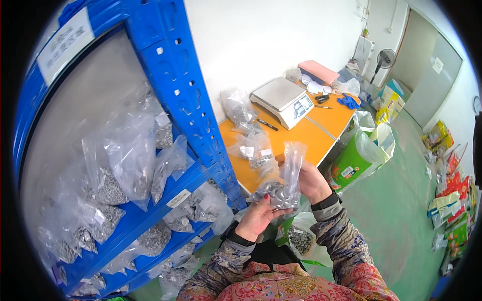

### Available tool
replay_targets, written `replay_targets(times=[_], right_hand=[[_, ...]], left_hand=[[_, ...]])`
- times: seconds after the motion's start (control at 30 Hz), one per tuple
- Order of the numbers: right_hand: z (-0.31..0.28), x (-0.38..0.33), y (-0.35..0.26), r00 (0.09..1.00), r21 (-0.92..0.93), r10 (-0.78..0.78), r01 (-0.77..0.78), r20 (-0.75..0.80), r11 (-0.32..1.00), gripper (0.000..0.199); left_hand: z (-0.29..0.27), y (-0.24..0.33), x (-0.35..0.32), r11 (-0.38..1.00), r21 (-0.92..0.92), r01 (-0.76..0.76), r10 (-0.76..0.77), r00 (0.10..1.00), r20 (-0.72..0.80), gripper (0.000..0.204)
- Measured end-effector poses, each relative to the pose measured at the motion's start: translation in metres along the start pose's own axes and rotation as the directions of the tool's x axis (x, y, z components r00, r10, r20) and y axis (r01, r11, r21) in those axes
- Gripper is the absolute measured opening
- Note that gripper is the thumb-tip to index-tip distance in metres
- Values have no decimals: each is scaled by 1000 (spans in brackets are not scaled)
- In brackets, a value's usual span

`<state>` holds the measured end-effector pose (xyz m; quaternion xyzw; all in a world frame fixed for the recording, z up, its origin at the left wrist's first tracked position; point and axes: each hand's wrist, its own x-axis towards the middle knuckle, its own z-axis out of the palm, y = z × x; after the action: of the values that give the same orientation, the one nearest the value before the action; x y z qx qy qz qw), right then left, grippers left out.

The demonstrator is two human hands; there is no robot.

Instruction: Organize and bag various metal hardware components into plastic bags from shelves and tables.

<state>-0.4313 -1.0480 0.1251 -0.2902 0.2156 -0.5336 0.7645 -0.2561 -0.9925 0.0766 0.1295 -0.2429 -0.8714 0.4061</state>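
Observation:
In front of me, a clear plastic bag [275,192] of grey ring-like metal parts is held between both hands. Its loose top stands up and the parts bulge at the bottom. My left hand [258,216] grips the bag's lower left, thumb on the front. At the bag's right side, my right hand [313,182] is closed on the plastic; some of its fingers are hidden behind it. Just beyond, another clear bag [260,151] of small metal parts lies on the orange table [317,138]. Below my hands, an open sack [301,242] contains small metal pieces.
A scale [282,96], a black marker [267,125] and blue gloves [348,102] are on the table. Left stands a blue shelf rack [187,95] loaded with bagged metal parts. A green sack [354,155] stands right of the table; colourful packages [454,198] line the far right wall.

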Motion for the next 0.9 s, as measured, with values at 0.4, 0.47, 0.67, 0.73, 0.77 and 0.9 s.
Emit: replay_targets(times=[0.4,0.47,0.67,0.73,0.77,0.9], right_hand=[[67,-46,14,970,-735,-238,192,43,650,71],[73,-41,14,969,-914,-155,-117,-190,389,37],[86,-38,25,936,-825,-351,195,-4,530,29],[85,-31,22,977,-524,-171,211,124,825,57],[86,-32,16,978,-425,-11,100,208,900,78],[110,-27,19,952,-651,31,185,305,736,74]], left_hand=[[-1,-3,-41,996,-3,-84,84,996,-4,71],[-8,-8,-47,987,79,-142,139,989,42,65],[5,2,-63,962,107,-250,255,966,-32,48],[4,9,-69,960,56,-273,273,962,-6,46],[2,10,-75,968,-5,-253,252,966,-59,44],[-15,20,-96,952,-128,-278,271,960,-64,40]])
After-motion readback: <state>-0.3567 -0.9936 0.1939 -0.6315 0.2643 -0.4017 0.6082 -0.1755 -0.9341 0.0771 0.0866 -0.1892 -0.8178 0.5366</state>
